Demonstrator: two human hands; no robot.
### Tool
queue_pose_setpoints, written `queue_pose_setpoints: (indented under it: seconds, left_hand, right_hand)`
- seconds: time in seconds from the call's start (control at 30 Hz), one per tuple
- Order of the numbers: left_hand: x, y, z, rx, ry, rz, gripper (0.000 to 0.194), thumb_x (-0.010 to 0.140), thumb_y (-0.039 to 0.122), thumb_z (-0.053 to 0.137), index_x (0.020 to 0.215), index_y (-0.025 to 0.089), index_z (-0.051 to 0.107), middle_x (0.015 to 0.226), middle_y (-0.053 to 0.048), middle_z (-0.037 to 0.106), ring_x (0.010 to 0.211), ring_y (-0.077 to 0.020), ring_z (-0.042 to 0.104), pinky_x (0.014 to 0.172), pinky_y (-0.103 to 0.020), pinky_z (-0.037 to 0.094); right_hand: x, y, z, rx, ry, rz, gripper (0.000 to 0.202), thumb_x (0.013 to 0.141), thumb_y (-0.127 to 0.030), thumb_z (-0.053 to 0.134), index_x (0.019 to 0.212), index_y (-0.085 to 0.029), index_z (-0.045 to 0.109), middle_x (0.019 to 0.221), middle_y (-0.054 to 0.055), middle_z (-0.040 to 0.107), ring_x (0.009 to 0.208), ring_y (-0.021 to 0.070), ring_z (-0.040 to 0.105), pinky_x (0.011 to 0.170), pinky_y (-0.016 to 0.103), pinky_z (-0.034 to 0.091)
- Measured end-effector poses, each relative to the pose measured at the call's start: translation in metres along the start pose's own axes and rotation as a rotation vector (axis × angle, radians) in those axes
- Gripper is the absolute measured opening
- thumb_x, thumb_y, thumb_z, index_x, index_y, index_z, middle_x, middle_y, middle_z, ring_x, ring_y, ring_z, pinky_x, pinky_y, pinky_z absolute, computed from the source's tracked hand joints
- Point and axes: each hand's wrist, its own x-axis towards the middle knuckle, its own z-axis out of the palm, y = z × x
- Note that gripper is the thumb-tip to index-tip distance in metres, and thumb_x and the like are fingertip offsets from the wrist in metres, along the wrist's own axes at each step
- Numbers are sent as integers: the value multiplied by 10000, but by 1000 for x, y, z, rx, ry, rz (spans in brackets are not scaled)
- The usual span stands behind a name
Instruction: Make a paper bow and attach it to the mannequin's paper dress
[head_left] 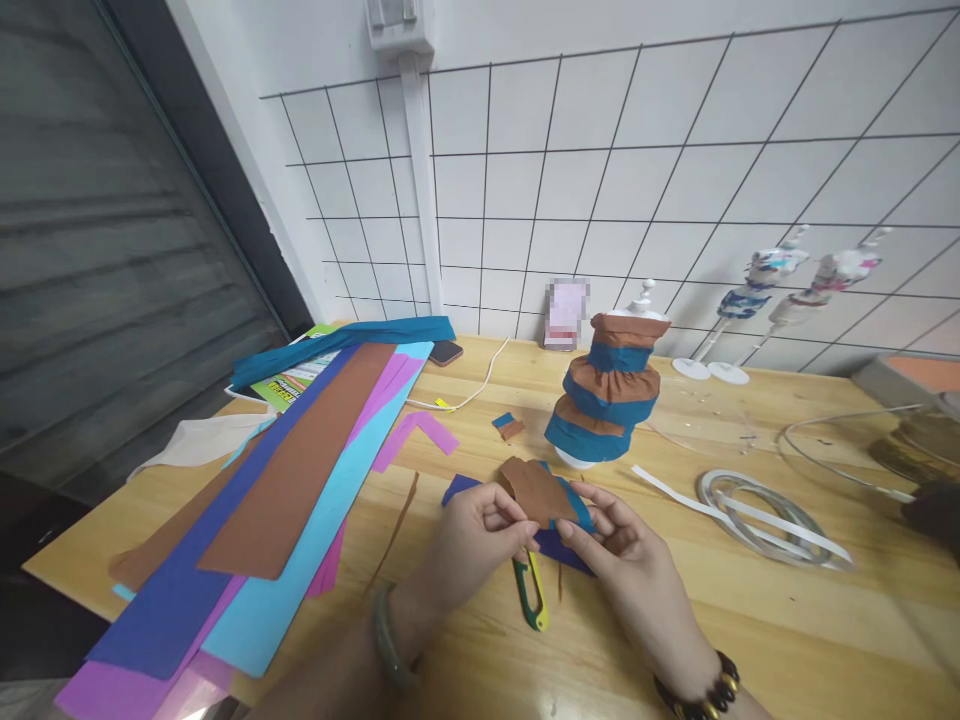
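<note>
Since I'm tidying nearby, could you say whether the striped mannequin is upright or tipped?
Upright: the striped mannequin stands on the table, knob uppermost.

Hands (637, 570) pinching brown piece (534, 494), clothed mannequin (611, 400)

Green-yellow tool (539, 590): far end hidden beneath left hand (480, 535). Pale card (567, 312), far side, blurred (print unreadable). Socket box (401, 38) cut off, top edge.

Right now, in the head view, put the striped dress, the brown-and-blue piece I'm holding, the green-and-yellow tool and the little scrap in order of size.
1. Striped dress
2. Brown-and-blue piece
3. Green-and-yellow tool, partly hidden
4. Little scrap
The tool sits nearer than the scrap.
</note>
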Motion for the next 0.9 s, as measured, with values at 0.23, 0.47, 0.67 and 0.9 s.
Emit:
queue_pose_setpoints:
  seconds: [0.23,0.47,0.67,0.9]
  left_hand:
    - [0,-3,-1,22,-12,81,214,650,155,634,715,167,431,620,35,548,599,-117,599,581,-234,475]
    - [-5,-1,1,126,-74,187,212,667,130,615,787,183,448,674,44,533,643,-95,541,568,-185,405]
    - [-5,-1,-1,191,-83,225,103,699,131,581,782,173,538,692,29,552,673,-117,566,622,-213,433]
    - [-2,-9,-4,319,-64,261,159,713,129,573,862,159,622,820,-43,645,752,-157,598,668,-241,460]
  right_hand:
    - [-1,-3,1,-6,-4,6,509,587,-327,787,1022,-197,557,800,30,716,776,191,675,745,308,528]
    - [-3,-4,5,-17,-6,-37,486,587,-276,786,1017,-199,574,619,-46,640,595,127,618,641,268,532]
    - [-5,-4,6,-113,-42,-96,369,595,-302,770,933,-208,655,618,-34,648,579,123,602,599,251,529]
    - [-6,-3,0,-386,-69,-230,200,654,-279,711,850,-246,730,835,38,736,742,196,670,671,295,552]
